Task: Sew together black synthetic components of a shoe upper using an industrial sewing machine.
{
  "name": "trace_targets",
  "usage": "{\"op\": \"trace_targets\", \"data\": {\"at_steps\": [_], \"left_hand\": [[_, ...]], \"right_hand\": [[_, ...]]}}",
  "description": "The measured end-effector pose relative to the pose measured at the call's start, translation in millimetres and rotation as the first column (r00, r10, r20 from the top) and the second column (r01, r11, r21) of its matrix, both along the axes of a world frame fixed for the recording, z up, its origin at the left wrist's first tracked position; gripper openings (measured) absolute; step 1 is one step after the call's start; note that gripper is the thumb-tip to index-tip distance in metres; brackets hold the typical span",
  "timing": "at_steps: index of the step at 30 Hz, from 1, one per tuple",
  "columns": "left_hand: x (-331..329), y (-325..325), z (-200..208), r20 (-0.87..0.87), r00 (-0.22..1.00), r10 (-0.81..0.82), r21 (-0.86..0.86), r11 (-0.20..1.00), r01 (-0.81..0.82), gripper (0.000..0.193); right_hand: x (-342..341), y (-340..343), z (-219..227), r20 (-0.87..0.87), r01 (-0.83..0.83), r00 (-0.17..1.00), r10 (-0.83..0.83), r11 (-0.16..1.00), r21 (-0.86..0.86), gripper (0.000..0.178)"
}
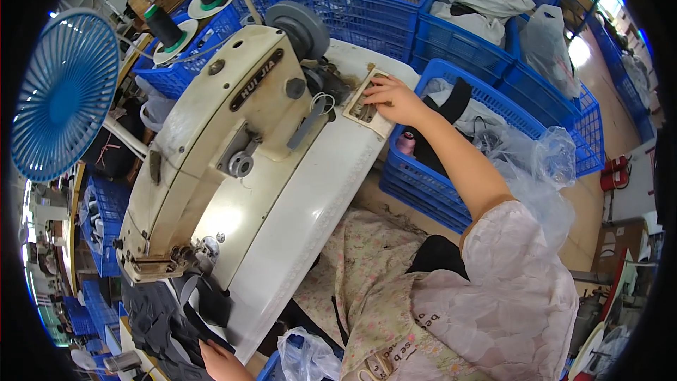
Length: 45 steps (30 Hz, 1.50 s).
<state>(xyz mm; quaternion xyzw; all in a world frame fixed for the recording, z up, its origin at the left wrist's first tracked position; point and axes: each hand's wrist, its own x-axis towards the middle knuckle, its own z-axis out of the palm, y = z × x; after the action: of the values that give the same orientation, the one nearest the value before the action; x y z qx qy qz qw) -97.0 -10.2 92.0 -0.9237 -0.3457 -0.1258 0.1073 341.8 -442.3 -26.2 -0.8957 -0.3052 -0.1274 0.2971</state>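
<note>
A cream sewing machine (201,134) stands on a white machine table (303,190). At the table's far right end, my right hand (395,101) reaches over a small cream-framed tray (363,114). Its fingers look apart, with the tips down at the tray; I see nothing held between them. Low in the picture, my left hand (222,362) is closed on a black strap (199,321) beside the needle end of the machine. The strap loops up by the presser area. A pile of black fabric pieces (151,321) lies left of that hand.
A blue fan (65,95) stands at the left. Dark thread cones (163,27) sit behind the machine. Blue crates (451,187) with fabric and plastic bags are close to my right arm. A bag-lined blue bin (307,356) sits near my lap.
</note>
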Motion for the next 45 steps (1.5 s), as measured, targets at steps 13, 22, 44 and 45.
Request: {"op": "trace_targets", "data": {"at_steps": [13, 22, 44, 45], "left_hand": [[-1, -1, 0, 0.059, 0.998, -0.006, -0.033, 0.999, 0.008, 0.037], [-24, 30, -31, 0.108, 0.994, 0.017, -0.096, 0.995, -0.006, 0.033], [-91, -57, 162, 0.591, 0.700, 0.401, -0.611, 0.789, 0.063, 0.064], [-81, -61, 132, 0.660, 0.728, 0.187, -0.546, 0.785, 0.293, 0.051]], "right_hand": [[-100, -129, -187, -0.412, 0.317, 0.558, -0.720, 0.644, -0.696, 0.054], [-91, -171, -238, -0.418, 0.443, 0.540, -0.730, 0.669, -0.596, 0.072], [-114, -165, -119, -0.372, 0.517, 0.760, -0.534, 0.842, -0.153, 0.069], [-123, -142, -94, -0.367, 0.518, 0.761, -0.535, 0.842, -0.153, 0.069]]}}
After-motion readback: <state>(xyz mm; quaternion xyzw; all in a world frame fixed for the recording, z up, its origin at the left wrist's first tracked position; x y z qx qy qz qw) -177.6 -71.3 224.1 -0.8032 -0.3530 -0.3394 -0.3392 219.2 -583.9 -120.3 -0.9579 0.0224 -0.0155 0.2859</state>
